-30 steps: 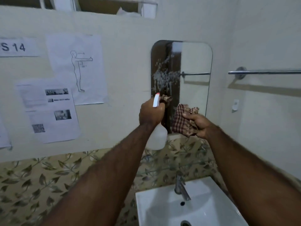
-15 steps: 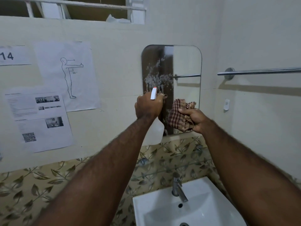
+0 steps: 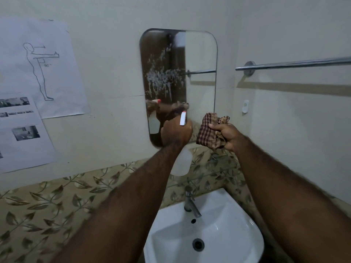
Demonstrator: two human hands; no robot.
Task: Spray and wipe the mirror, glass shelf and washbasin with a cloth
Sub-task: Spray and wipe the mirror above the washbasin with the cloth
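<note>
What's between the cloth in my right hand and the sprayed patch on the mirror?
Nothing visible blocks it. The cloth in the right hand sits at the mirror's lower right, and the foam patch lies up and to the left. The left hand with the spray bottle stays lower, beside that path.

My left hand [image 3: 175,132] grips a bottle [image 3: 181,162] of milky, translucent plastic with a matt white trigger top; my right hand [image 3: 226,134] bunches a cloth [image 3: 209,130], a soft woven check, crumpled and matt; the mirror [image 3: 199,54] is smooth, glossy glass, speckled left of centre with wet foam and runs; the rail [image 3: 292,64] on the right wall is polished metal; the tap [image 3: 189,203] is duller metal; the basin [image 3: 228,234] is glossy white ceramic; the sheets [image 3: 47,73] on the far left wall are thin matt paper; the tiles [image 3: 47,205] have a slight sheen.
</note>
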